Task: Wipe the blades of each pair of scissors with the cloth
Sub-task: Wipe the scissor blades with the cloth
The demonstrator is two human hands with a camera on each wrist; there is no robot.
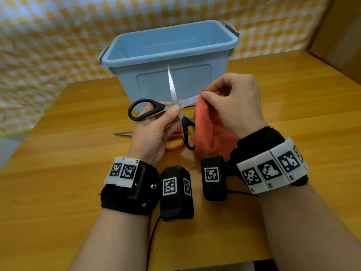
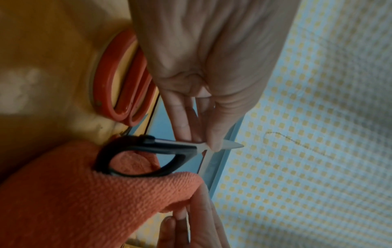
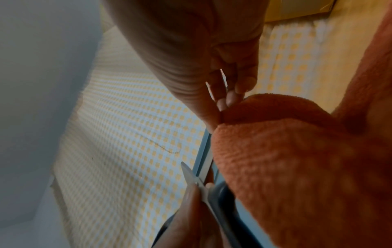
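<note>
My left hand [image 1: 156,124] pinches the black-handled scissors [image 1: 144,110] near the pivot, above the table. Their blades are spread wide: one blade [image 1: 172,85] points up toward the bin, the other [image 1: 188,101] runs right into the orange cloth [image 1: 211,132]. My right hand [image 1: 232,102] pinches the cloth around that blade. The left wrist view shows the black handle loop [image 2: 135,156] against the cloth [image 2: 84,201] and my left fingers [image 2: 180,120] at the pivot. In the right wrist view the cloth [image 3: 297,159] covers the blade [image 3: 206,167]. Red-handled scissors [image 1: 174,142] lie on the table under my left hand.
A light blue plastic bin [image 1: 172,61] stands on the wooden table [image 1: 78,173] just behind the hands. A yellow checked cloth [image 1: 48,45] hangs at the back and left. Brown cardboard [image 1: 341,36] stands at the far right. The red scissors' blade tip [image 1: 123,133] pokes out leftward.
</note>
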